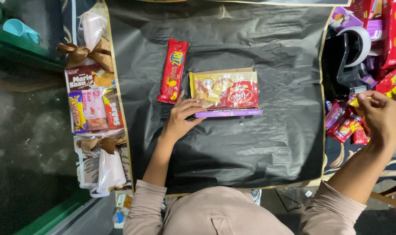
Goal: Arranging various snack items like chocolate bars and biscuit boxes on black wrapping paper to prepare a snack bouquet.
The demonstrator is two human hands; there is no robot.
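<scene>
Across the middle of the floor we see one black wrapping sheet (258, 148), spread flat. At its centre sits a stack: one gold-and-red biscuit box (226, 89) on a thin purple box (230, 113). We judge both light and stiff, with glossy film that may slip; best held by the long edges, not the faces. One red cracker pack (173, 71) lies just left of the stack, apart from it; probably light and crushable. Our left hand (180, 119) rests open, fingers spread, touching the stack's near-left corner. Our right hand (378, 114) is over the snack pile (350, 126) at the right, fingers pinched on a small yellow-red packet (355, 102). One black tape dispenser (343, 61) stands just beyond it. Two wrapped, bow-tied gift bundles (93, 104) lie left of the sheet.
</scene>
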